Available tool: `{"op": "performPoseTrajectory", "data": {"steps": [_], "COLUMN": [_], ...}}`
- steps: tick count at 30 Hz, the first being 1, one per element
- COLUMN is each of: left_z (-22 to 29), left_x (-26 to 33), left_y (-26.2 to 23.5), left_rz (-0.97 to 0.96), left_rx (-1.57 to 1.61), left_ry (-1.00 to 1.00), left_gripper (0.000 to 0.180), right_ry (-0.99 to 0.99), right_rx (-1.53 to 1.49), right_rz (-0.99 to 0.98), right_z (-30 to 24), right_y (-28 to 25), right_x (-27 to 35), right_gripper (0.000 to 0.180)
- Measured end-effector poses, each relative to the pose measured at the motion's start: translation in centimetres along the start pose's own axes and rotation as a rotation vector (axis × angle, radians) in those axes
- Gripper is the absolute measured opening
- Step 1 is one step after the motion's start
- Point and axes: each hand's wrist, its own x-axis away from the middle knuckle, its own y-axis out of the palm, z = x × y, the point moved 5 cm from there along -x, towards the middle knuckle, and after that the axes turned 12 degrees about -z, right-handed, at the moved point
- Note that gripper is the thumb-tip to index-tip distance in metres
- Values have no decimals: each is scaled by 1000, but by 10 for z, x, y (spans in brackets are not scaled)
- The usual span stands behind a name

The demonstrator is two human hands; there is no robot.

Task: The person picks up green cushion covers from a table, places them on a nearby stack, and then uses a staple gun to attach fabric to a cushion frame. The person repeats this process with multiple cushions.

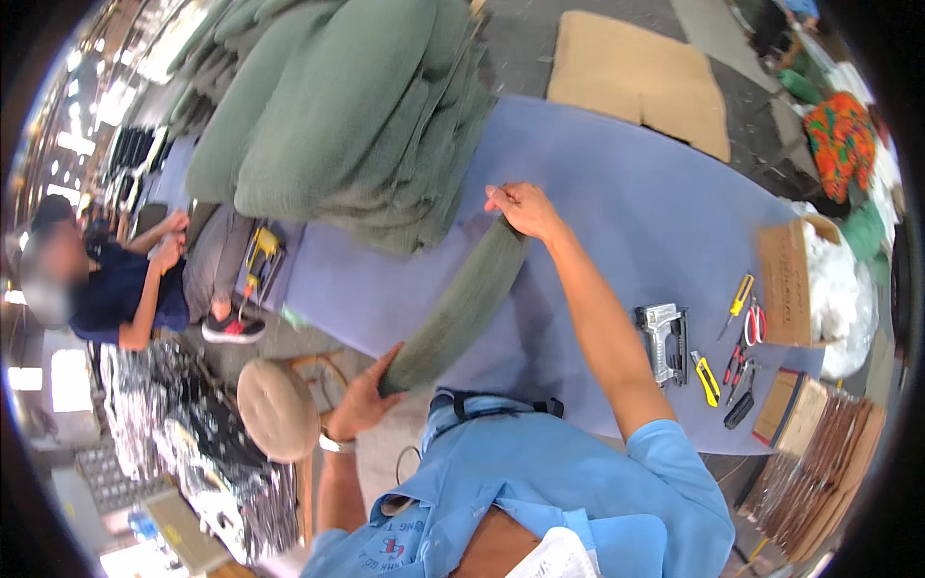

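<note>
A green fabric-covered pad [461,310], seen nearly edge-on, is held slantwise over the blue-covered table [588,260]. My left hand [362,397] grips its near end, the fingers partly hidden behind it. At the far end my right hand [525,209] is closed on the pad's edge. Just beyond, a tall stack of similar green pads [337,116] rises at the back left of the table. To the right of my right forearm lies a silver staple gun [663,344]. What my fingers do on the pad's underside is hidden.
A yellow utility knife [706,379], screwdriver [740,297], red-handled scissors [755,324] and pliers [742,381] lie at right. Behind them stands a cardboard box [785,284] with white stuffing. A round stool [277,409] is at left. Another person [120,275] works at far left near a yellow staple gun [260,258].
</note>
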Motion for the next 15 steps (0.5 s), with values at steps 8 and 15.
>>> {"op": "performPoseTrajectory", "data": {"steps": [8,15], "left_z": [31,79], "left_x": [-99,-212], "left_y": [20,35], "left_rz": [116,-24], "left_rx": [-437,-406], "left_ry": [-289,-301], "left_gripper": [71,65], "right_ry": [-36,-145], "right_rx": [-239,-451], "right_rz": [-42,251], "right_z": [41,50], "right_y": [43,49], "right_x": [-2,22], "right_gripper": [64,55]}}
